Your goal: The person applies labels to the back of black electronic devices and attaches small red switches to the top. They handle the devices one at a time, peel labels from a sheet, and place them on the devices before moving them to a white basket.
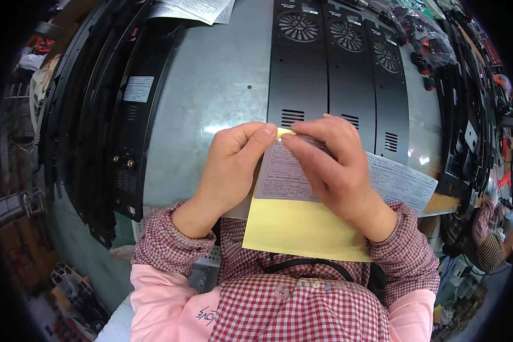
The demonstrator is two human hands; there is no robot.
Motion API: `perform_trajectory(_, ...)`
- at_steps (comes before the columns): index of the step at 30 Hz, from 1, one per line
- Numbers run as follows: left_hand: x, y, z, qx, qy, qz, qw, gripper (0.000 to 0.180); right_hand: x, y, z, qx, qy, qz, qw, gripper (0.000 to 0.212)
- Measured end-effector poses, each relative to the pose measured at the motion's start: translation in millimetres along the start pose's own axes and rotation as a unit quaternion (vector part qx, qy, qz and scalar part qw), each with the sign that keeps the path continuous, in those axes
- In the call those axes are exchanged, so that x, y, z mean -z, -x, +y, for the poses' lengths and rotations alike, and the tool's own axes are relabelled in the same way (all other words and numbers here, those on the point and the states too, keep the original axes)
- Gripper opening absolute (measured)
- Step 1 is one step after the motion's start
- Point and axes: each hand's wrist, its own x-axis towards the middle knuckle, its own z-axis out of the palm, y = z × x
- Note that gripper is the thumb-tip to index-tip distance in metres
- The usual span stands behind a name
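Note:
A label sheet with yellow backing and printed silver labels hangs in front of me at the table's near edge. My left hand is closed, pinching the sheet's top left corner between thumb and forefinger. With thumb and fingers drawn together, my right hand grips the sheet's top edge just beside it. Whether a label is lifted between those fingertips is too small to tell. More printed silver labels show to the right, partly hidden by my right hand. Beyond lie black metal panels side by side, with round fan grilles and slots.
More black panels stand in a row on the left, one bearing a silver label. Printed sheets lie at the far edge of the grey table. Clear plastic bags sit at the far right; another person is beyond.

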Motion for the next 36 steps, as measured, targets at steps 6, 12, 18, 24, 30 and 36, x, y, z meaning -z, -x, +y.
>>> perform_trajectory(6, 5, -11, -2, 0.008, -0.178, 0.037, 0.983, 0.025, 6, 0, 3, 0.016, -0.061, -0.032, 0.997, 0.018)
perform_trajectory(12, 8, -19, -7, -0.128, -0.476, 0.039, 0.869, 0.012, 29, -21, 5, -0.142, -0.271, 0.097, 0.947, 0.016)
perform_trajectory(18, 7, -43, 3, -0.254, -0.455, 0.084, 0.849, 0.016, 17, -56, 59, -0.312, -0.238, -0.023, 0.920, 0.018)
perform_trajectory(24, 6, -71, 7, -0.241, -0.330, 0.077, 0.909, 0.017, -9, -50, 74, -0.221, -0.232, -0.019, 0.947, 0.018)
perform_trajectory(30, 12, -84, -18, -0.227, -0.277, 0.093, 0.929, 0.014, -6, -43, 72, -0.269, -0.177, -0.060, 0.945, 0.037)
perform_trajectory(36, 14, -87, -22, -0.196, -0.283, 0.127, 0.930, 0.015, -9, -29, 80, -0.409, -0.294, 0.015, 0.864, 0.046)
